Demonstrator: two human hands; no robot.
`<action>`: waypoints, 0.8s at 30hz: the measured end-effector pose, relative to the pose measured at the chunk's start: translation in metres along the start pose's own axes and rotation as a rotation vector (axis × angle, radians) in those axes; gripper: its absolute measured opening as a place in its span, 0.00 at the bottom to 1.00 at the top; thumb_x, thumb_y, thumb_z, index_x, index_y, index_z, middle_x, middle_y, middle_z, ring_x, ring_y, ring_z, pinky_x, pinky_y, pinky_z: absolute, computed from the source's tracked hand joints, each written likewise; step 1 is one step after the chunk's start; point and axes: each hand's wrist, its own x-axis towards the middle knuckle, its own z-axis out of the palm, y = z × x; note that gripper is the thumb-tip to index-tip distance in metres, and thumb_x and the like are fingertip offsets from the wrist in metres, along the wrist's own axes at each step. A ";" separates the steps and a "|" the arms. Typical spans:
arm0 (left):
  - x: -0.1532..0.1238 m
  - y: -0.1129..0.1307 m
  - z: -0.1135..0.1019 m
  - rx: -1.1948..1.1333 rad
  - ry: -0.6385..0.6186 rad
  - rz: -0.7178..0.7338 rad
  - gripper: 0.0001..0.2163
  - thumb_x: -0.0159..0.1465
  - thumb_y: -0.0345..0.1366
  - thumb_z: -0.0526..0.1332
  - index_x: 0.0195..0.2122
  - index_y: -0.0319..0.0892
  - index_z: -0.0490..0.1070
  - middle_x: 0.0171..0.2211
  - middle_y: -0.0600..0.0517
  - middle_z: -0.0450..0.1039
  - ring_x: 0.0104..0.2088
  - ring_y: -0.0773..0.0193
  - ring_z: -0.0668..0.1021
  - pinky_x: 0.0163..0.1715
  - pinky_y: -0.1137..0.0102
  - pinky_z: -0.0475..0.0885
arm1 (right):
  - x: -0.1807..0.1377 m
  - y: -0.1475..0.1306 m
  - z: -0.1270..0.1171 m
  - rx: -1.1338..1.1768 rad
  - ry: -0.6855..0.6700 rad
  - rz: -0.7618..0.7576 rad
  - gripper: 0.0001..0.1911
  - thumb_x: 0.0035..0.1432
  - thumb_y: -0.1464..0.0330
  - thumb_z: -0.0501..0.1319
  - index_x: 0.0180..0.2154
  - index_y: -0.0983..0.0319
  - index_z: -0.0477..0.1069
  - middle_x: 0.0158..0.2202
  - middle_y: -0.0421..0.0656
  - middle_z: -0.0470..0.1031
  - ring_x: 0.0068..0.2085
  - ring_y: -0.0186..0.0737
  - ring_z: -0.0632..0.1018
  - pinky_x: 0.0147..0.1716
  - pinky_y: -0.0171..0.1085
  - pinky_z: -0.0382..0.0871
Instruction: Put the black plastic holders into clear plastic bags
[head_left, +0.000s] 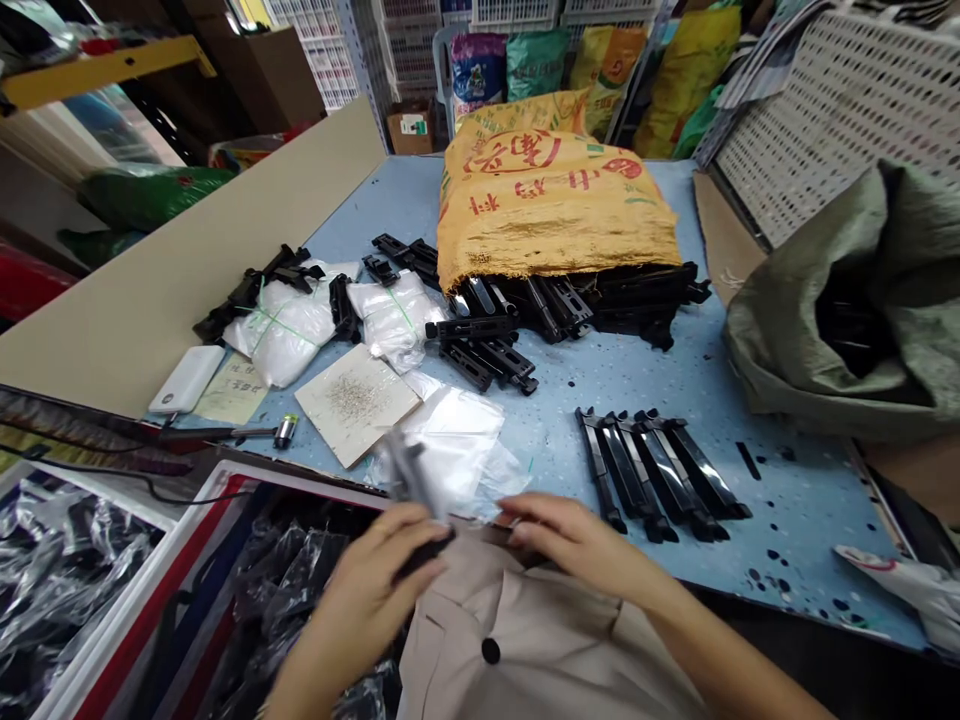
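My left hand (375,570) is closed around a long black plastic part (424,555). Its upper end is smeared by motion and looks greyish; whether a clear bag covers it, I cannot tell. My right hand (562,535) is at the table's front edge, its fingers slightly apart and nothing visible in them. Just beyond both hands lies a stack of clear plastic bags (457,440). To the right, several black plastic parts (656,475) lie side by side in a row. More loose black parts (487,350) spill from the mouth of a yellow woven sack (555,210).
Left of the bags is a square board (356,400) with brown specks. Behind it sit tied bundles of clear bags (281,330). A white power bank (186,380) is near the left edge. Below stands a striped bag (172,590) of wrapped parts. A grey-green sack (810,290) stands right.
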 end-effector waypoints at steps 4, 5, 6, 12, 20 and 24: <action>-0.036 -0.060 -0.048 0.277 0.183 -0.255 0.14 0.62 0.45 0.58 0.45 0.48 0.74 0.45 0.48 0.74 0.44 0.55 0.78 0.46 0.61 0.74 | -0.028 0.016 -0.055 -0.717 0.422 0.250 0.18 0.63 0.61 0.51 0.49 0.62 0.70 0.44 0.51 0.74 0.45 0.52 0.75 0.40 0.46 0.70; -0.038 -0.071 -0.050 0.351 0.223 -0.330 0.15 0.62 0.47 0.57 0.45 0.46 0.74 0.47 0.46 0.73 0.44 0.52 0.78 0.45 0.59 0.74 | -0.032 0.023 -0.065 -0.879 0.475 0.317 0.18 0.63 0.61 0.51 0.47 0.63 0.71 0.43 0.53 0.73 0.45 0.55 0.75 0.37 0.47 0.70; -0.035 -0.078 -0.045 0.412 0.253 -0.389 0.17 0.62 0.47 0.55 0.46 0.44 0.73 0.49 0.44 0.72 0.45 0.50 0.77 0.45 0.57 0.74 | -0.036 0.029 -0.071 -1.006 0.494 0.365 0.18 0.63 0.61 0.51 0.46 0.64 0.71 0.43 0.54 0.73 0.44 0.56 0.75 0.35 0.47 0.70; 0.018 -0.030 0.069 0.279 0.108 -0.128 0.18 0.57 0.41 0.65 0.47 0.42 0.70 0.47 0.43 0.70 0.49 0.50 0.72 0.48 0.55 0.70 | -0.042 0.044 -0.060 -1.166 0.403 0.388 0.20 0.63 0.60 0.53 0.51 0.64 0.66 0.44 0.53 0.73 0.39 0.52 0.78 0.29 0.42 0.70; 0.031 -0.021 0.089 -0.121 0.174 -0.131 0.06 0.64 0.33 0.57 0.34 0.44 0.74 0.36 0.49 0.71 0.38 0.59 0.73 0.39 0.63 0.69 | -0.038 0.049 -0.064 -0.387 0.345 0.308 0.20 0.59 0.63 0.56 0.52 0.61 0.67 0.51 0.52 0.72 0.49 0.53 0.75 0.45 0.46 0.70; 0.056 -0.018 0.080 -0.481 0.260 -0.239 0.07 0.62 0.39 0.59 0.33 0.43 0.74 0.36 0.50 0.67 0.30 0.66 0.72 0.32 0.69 0.69 | -0.019 0.037 -0.038 0.502 0.093 0.261 0.19 0.55 0.62 0.62 0.48 0.60 0.69 0.44 0.48 0.77 0.44 0.46 0.78 0.44 0.43 0.72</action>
